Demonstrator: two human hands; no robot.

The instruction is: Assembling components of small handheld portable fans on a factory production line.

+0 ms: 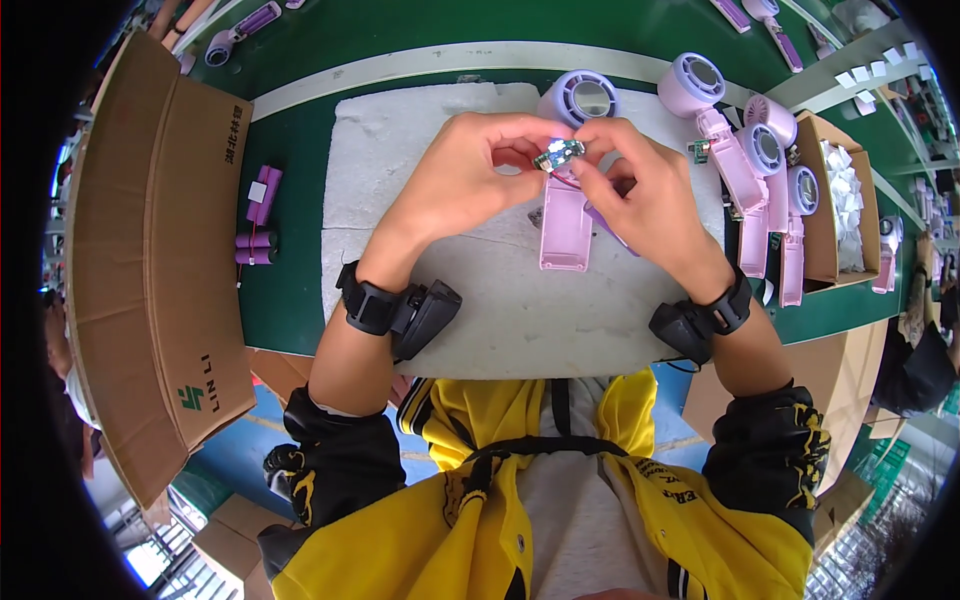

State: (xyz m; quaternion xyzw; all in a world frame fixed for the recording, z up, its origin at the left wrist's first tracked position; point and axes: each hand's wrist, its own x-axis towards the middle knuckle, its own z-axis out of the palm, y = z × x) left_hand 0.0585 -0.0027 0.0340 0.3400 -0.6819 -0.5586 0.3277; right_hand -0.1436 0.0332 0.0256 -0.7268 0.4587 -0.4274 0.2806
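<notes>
Between my fingertips is a small green circuit board [560, 153]. My left hand [465, 175] pinches its left side, and my right hand [640, 185] pinches the right. A red wire runs down from the board. Just below and behind my hands lies a handheld fan [585, 97], its round lilac head pointing away from me. Its pink handle shell [565, 235] is open toward me, partly covered by my right fingers. A purple strip [612, 230], perhaps a battery, shows beside the handle under my right hand.
A white foam sheet [400, 270] covers the green bench [290, 290]. Several fans with opened handles [735, 165] lie to the right, by a carton [822, 255] of white pieces. A tall cardboard box [160, 250] stands left, near purple battery packs [263, 195].
</notes>
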